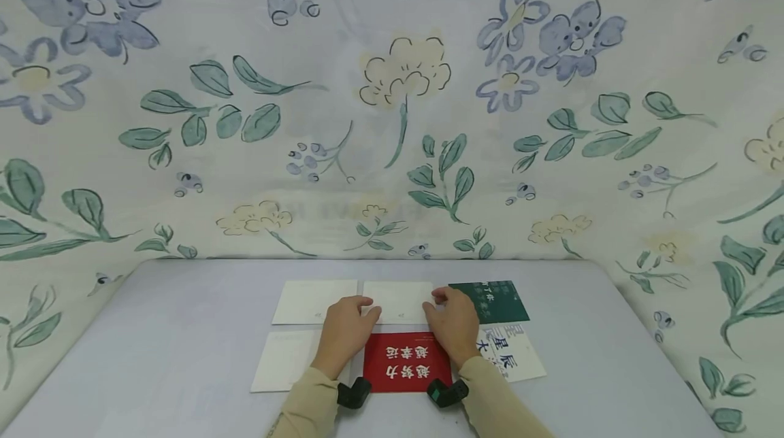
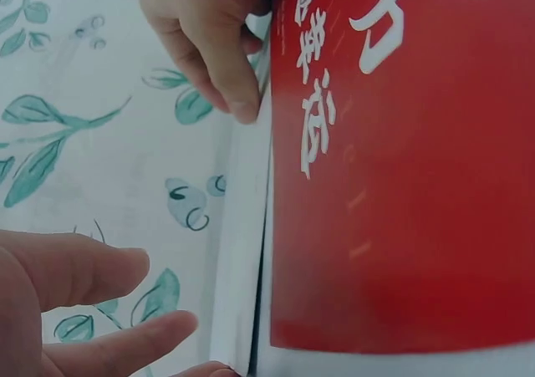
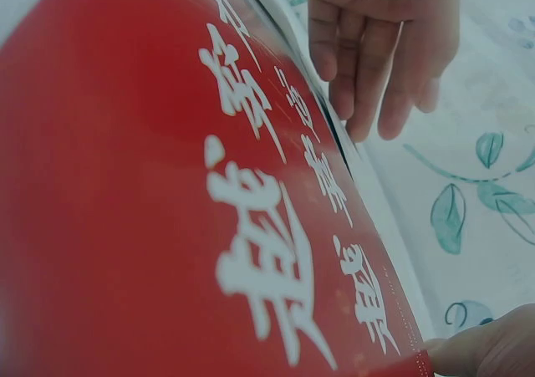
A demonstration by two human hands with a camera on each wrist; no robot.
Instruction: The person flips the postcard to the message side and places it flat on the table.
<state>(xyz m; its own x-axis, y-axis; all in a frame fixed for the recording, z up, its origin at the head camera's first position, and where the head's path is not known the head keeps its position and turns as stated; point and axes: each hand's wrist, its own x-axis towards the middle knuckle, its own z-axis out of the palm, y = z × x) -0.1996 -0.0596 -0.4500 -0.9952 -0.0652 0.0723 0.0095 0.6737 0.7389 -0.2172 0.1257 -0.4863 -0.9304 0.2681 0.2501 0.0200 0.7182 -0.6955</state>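
Observation:
A red card [image 1: 407, 362] with white characters lies in the front row. My left hand [image 1: 347, 329] reaches over the cards on its left, thumb and forefinger apart beside the back-row middle white card [image 1: 398, 302]. In the left wrist view the left fingers [image 2: 125, 335] are spread and hold nothing. On the other side my right hand [image 1: 454, 324] is bent over the gap between that white card and a dark green card [image 1: 499, 300]. Its thumb [image 3: 481, 348] comes right at the red card's corner in the right wrist view.
White cards lie at the back left [image 1: 314, 302] and front left [image 1: 284, 360]. A white card with blue characters [image 1: 514, 355] lies at the front right. The pale table [image 1: 184, 336] meets a flowered cloth [image 1: 343, 152] behind.

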